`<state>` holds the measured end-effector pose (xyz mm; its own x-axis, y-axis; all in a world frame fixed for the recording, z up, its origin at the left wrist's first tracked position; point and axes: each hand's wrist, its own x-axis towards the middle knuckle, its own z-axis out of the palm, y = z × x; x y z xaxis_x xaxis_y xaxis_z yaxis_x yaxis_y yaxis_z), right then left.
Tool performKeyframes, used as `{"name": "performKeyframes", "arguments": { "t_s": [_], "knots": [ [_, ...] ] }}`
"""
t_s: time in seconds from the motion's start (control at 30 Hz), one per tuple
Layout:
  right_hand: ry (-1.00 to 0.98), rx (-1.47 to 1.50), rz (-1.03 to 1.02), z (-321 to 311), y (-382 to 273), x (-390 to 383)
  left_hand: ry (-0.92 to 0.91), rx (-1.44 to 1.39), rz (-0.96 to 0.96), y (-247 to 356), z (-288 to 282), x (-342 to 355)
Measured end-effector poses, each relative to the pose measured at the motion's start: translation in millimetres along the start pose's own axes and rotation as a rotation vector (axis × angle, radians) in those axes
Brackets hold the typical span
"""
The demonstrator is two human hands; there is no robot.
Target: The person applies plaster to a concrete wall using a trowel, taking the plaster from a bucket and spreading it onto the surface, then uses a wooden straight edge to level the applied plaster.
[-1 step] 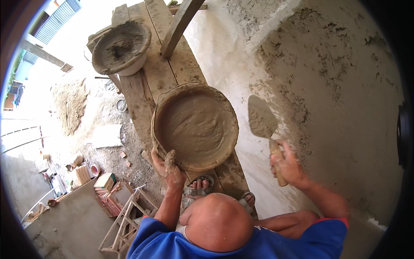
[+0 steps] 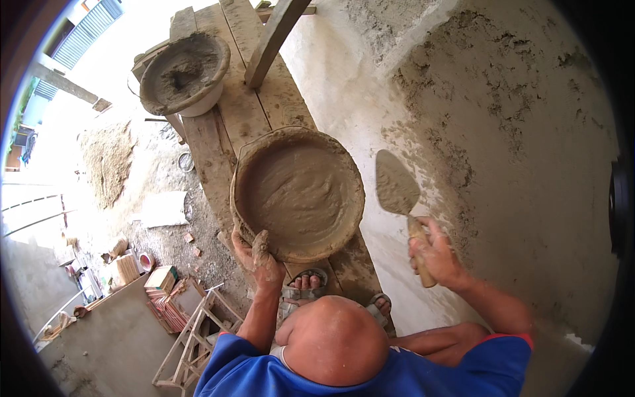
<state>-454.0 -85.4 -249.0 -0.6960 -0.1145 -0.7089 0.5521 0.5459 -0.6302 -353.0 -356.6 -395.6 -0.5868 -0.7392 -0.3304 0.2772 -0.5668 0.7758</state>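
A round tub of wet grey-brown mortar rests on wooden planks near my feet. My left hand grips the tub's lower left rim, its fingers coated with mud. At the tub's right, my right hand is closed round the wooden handle of a trowel, whose broad blade carries a smear of mortar and is held over the pale surface beside the planks.
A second basin with mortar stands at the planks' far end beside an upright wooden post. A large mottled plastered surface fills the right. On the ground at left are a sand pile, stacked tiles and a wooden frame.
My right hand and the trowel have shifted slightly left, toward the tub. My left hand stays on the rim.
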Motion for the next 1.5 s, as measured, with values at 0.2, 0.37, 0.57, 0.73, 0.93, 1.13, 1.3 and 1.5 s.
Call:
{"name": "performKeyframes", "arguments": {
  "t_s": [0.2,0.37,0.57,0.73,0.93,1.13,1.3,1.5],
  "knots": [
    [-0.135,0.006,-0.064,34,1,19,-0.022,-0.002,0.019,-3,0,0],
    [-0.016,-0.474,-0.342,32,9,22,-0.027,-0.013,0.006,-4,-4,2],
    [0.262,-1.503,-1.183,21,-62,13,0.000,0.028,0.068,-3,1,0],
    [0.352,-1.915,-1.262,89,-129,68,0.015,0.080,0.052,-9,-7,6],
    [-0.007,-2.087,-0.940,131,-132,92,-0.031,0.056,0.003,-3,-3,0],
    [-0.581,-1.728,-0.944,112,-133,107,0.025,0.148,0.053,-2,6,-2],
    [-0.696,-1.464,-0.806,110,-97,122,0.005,0.100,0.018,-8,-2,3],
    [-0.674,-0.945,-0.550,83,-74,101,0.006,0.146,0.104,-6,-7,7]
  ]
}}
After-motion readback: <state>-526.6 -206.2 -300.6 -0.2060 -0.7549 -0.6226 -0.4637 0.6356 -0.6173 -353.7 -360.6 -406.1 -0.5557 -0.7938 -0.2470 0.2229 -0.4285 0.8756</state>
